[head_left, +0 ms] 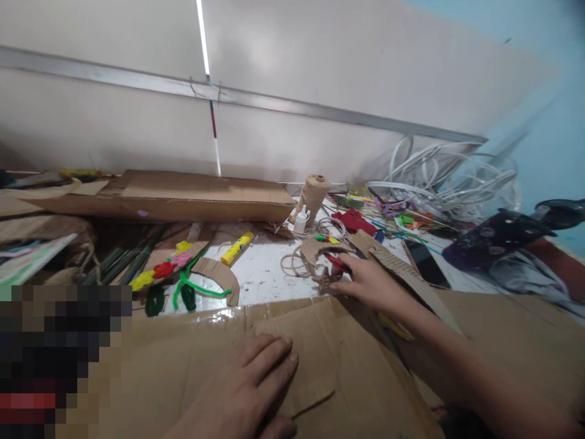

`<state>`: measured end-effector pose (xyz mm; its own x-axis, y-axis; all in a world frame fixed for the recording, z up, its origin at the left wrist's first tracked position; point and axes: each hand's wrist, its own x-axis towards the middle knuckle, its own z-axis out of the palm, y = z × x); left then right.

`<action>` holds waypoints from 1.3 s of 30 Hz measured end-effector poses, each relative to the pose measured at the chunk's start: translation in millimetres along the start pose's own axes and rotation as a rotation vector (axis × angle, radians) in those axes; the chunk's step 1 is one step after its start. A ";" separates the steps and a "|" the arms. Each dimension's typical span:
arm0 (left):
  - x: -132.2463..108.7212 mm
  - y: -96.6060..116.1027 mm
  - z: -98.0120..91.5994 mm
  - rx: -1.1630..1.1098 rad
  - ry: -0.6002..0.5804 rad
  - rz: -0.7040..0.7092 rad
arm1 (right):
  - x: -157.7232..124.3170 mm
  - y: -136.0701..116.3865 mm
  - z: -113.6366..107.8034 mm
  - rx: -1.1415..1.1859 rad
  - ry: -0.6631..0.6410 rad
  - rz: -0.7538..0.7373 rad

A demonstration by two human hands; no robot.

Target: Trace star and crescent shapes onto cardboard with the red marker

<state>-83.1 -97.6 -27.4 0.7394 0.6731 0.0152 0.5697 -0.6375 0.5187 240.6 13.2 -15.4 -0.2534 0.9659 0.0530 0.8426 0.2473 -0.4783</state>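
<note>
My left hand (pixel 256 381) lies on a large brown cardboard sheet (pixel 205 360), its fingers stretched over the surface. Close to its thumb runs a thin dark line (pixel 315 403), a slit or a stick; I cannot tell which. Farther out, my right hand (pixel 365 280) is closed around a small red object (pixel 336 262), whose kind is partly hidden by the fingers. Around that hand are a curved, twine-wrapped piece (pixel 315 251) and loops of loose twine (pixel 292 265). A white glue bottle (pixel 301 221) stands just behind them.
A yellow glue stick (pixel 237 247) lies near pipe-cleaner flowers (pixel 163 269) and a cardboard arc (pixel 228 283). Behind are a long cardboard box (pixel 201 198) and a twine spool (pixel 314 194). To the right are a phone (pixel 426 263), coiled white strips (pixel 439 174) and a dark spotted item (pixel 489 238).
</note>
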 end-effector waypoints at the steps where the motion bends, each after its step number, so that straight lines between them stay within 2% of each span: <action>1: -0.6 -0.8 2.1 -0.002 0.002 0.001 | -1.7 -1.1 -4.2 0.035 0.008 0.013; 6: -3.7 -2.4 2.5 -0.018 -0.018 -0.002 | -9.1 -6.2 -24.5 0.244 0.058 0.093; 10: -2.0 2.5 -6.9 -0.001 0.002 0.000 | -11.5 -14.7 -25.8 0.517 0.117 0.181; 13: 0.6 9.6 -12.8 0.016 0.009 0.007 | -15.1 -32.7 -19.5 0.616 0.053 0.215; 16: -0.8 15.9 -13.5 -0.011 0.039 -0.002 | -20.8 -56.7 -11.1 0.669 -0.067 0.178; 20: -6.3 16.2 -5.1 -0.055 0.054 -0.016 | -29.0 -78.0 2.1 0.689 -0.185 0.118; 26: -7.4 6.9 10.7 -0.080 0.067 -0.028 | -44.6 -81.1 19.7 0.624 -0.334 0.147; 31: -7.2 6.9 9.1 -0.084 0.056 -0.036 | -53.1 -76.4 25.5 0.509 -0.331 0.039; 39: -6.0 10.2 4.7 -0.005 0.003 -0.013 | -54.6 -64.4 26.9 0.527 -0.359 0.027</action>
<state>-80.0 -109.9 -26.2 0.7312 0.6821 0.0107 0.5771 -0.6269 0.5234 187.4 -57.5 -11.1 -0.4559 0.8630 -0.2179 0.5273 0.0646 -0.8472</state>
